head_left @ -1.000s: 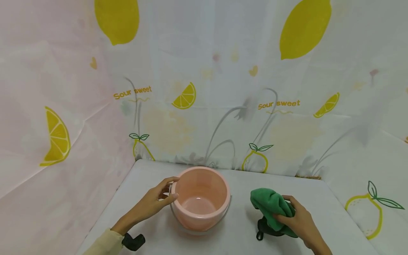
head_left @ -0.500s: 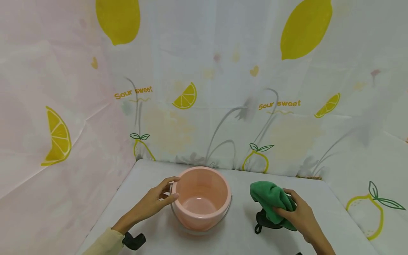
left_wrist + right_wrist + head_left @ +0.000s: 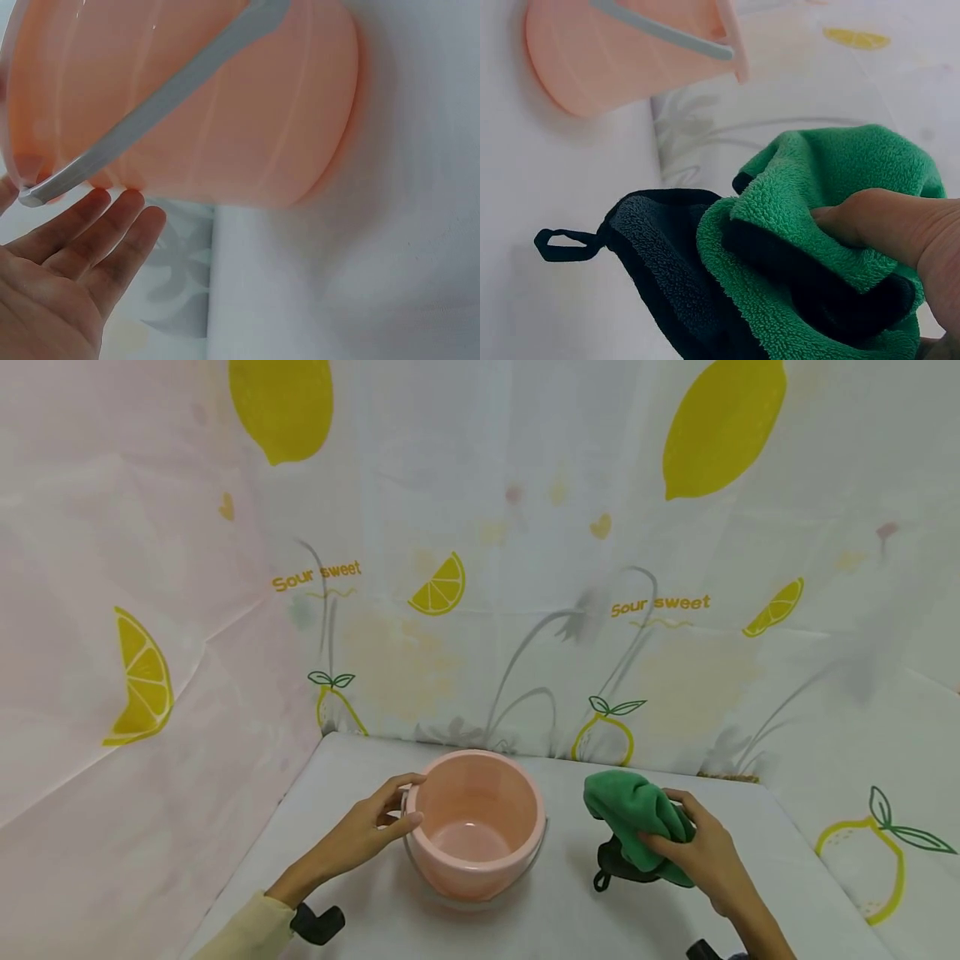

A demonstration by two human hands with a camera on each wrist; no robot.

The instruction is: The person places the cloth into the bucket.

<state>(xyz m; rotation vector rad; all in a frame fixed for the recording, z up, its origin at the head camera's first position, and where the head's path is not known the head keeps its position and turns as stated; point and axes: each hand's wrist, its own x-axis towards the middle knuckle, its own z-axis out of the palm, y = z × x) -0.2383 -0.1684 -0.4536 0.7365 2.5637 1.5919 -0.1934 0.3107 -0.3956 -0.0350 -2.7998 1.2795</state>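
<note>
A pink bucket (image 3: 480,877) with a grey handle (image 3: 157,101) stands upright on the white table. My left hand (image 3: 363,827) rests against its left side, thumb and forefinger at the rim. In the left wrist view, extended fingertips (image 3: 135,202) touch the bucket's outer wall. To the right of the bucket, my right hand (image 3: 701,852) holds a bunched towel (image 3: 633,810) above the table. The towel is green on one side and dark grey on the other, with black edging and a hanging loop (image 3: 566,245). My thumb presses into the green folds; the other right fingers are mostly hidden.
The white table (image 3: 360,760) meets a lemon-printed curtain (image 3: 480,677) at the back, with more printed cloth at both sides. Black wrist mounts show near my left sleeve (image 3: 318,925) and at the bottom right.
My right hand has lifted the towel a little, away from me, and its loop has risen with it. The left hand and the bucket stay in place.
</note>
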